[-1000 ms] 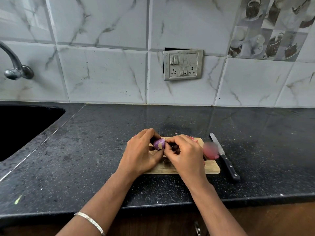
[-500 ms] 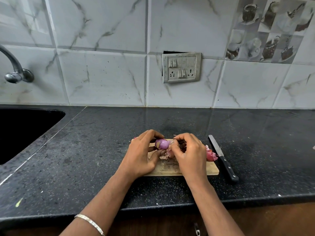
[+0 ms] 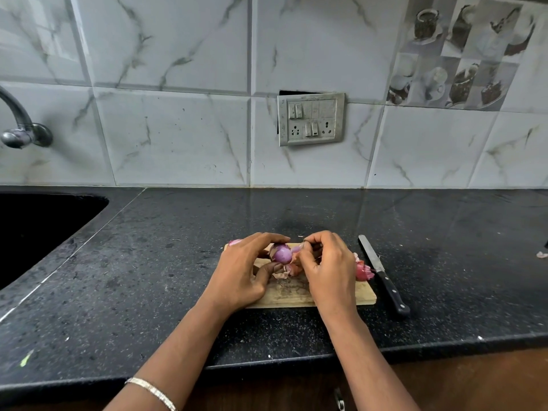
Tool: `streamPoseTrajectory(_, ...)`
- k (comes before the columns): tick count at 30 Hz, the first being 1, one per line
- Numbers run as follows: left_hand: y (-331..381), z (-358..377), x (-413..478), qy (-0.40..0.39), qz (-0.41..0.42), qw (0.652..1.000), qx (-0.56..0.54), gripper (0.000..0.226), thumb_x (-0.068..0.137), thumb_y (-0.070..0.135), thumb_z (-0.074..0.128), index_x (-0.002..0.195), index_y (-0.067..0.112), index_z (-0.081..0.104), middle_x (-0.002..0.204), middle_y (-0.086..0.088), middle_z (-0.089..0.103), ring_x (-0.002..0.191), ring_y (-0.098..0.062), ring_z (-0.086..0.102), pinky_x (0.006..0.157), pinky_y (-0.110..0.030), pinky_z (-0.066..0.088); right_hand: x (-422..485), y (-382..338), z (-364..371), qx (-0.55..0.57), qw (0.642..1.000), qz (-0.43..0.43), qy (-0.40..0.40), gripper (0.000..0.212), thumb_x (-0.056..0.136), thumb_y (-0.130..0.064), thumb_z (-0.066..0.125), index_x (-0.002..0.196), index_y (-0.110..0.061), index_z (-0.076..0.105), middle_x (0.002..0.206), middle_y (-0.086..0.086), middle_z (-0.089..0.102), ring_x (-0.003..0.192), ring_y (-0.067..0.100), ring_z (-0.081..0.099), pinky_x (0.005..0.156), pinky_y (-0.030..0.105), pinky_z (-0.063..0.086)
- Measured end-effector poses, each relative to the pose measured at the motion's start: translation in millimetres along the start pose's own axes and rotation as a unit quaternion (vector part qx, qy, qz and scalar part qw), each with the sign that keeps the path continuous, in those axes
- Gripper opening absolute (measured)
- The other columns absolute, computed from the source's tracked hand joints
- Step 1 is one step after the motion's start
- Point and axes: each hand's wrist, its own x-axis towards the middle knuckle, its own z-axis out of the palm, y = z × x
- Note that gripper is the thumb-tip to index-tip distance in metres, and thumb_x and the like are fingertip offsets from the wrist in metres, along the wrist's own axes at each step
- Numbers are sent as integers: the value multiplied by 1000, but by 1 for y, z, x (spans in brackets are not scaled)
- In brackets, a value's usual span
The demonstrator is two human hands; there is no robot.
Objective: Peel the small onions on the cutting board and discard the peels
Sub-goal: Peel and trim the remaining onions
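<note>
A small purple onion (image 3: 282, 253) is pinched between the thumb and fingers of my left hand (image 3: 241, 271), just above the wooden cutting board (image 3: 363, 295). My right hand (image 3: 327, 268) sits right beside it, fingertips pinching a strip of pink peel (image 3: 297, 248) at the onion's right side. Loose peel scraps (image 3: 284, 272) lie on the board under the onion. More pink peels (image 3: 363, 269) are piled at the board's right edge, and a bit of onion or peel (image 3: 235, 242) shows at the board's far left corner, mostly hidden by my left hand.
A black-handled knife (image 3: 384, 277) lies on the dark counter just right of the board, blade pointing away. A black sink (image 3: 35, 229) and a tap (image 3: 20, 126) are at the far left. A switch panel (image 3: 310, 119) is on the tiled wall. The counter's front edge (image 3: 267, 361) runs below my wrists.
The onion has been turned in my left hand and more of its smooth purple surface shows. My right hand's fingers have drawn apart from it, pulling peel to the right.
</note>
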Motion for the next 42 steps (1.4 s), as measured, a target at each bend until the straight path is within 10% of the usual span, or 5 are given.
streamPoseTrajectory(11, -5, 2, -1, 8, -9, 1000, -21, 46, 83, 2, 72, 117, 28, 58, 116, 18, 62, 103, 0, 63, 86, -14, 50, 0, -1, -6, 13, 999, 33, -13, 11, 83, -7, 73, 92, -12, 72, 86, -5, 68, 76, 9, 59, 67, 2, 34)
streamPoseTrajectory(20, -7, 4, -1, 18, -15, 1000, -13, 45, 83, 10, 74, 118, 31, 54, 116, 18, 61, 103, -3, 64, 85, -37, 57, -3, -10, -11, 69, 995, -45, -63, 26, 83, -34, 69, 105, -21, 72, 94, -14, 69, 92, 5, 61, 79, 18, 47)
streamPoseTrajectory(28, -6, 5, -2, 8, -8, 999, -35, 41, 82, 5, 75, 113, 25, 56, 112, 13, 61, 98, -4, 64, 75, -12, 53, -3, -4, -3, 4, 997, -54, -47, 6, 95, -21, 67, 89, -19, 68, 87, -11, 65, 86, 12, 55, 72, 28, 43)
streamPoseTrajectory(42, -5, 3, -1, 44, -25, 999, -5, 36, 82, 29, 80, 107, 24, 54, 96, 30, 61, 87, 12, 58, 69, -18, 52, -1, -1, -7, 24, 999, -21, -20, 27, 89, 4, 62, 100, -16, 76, 97, -7, 73, 92, 13, 66, 77, 28, 52)
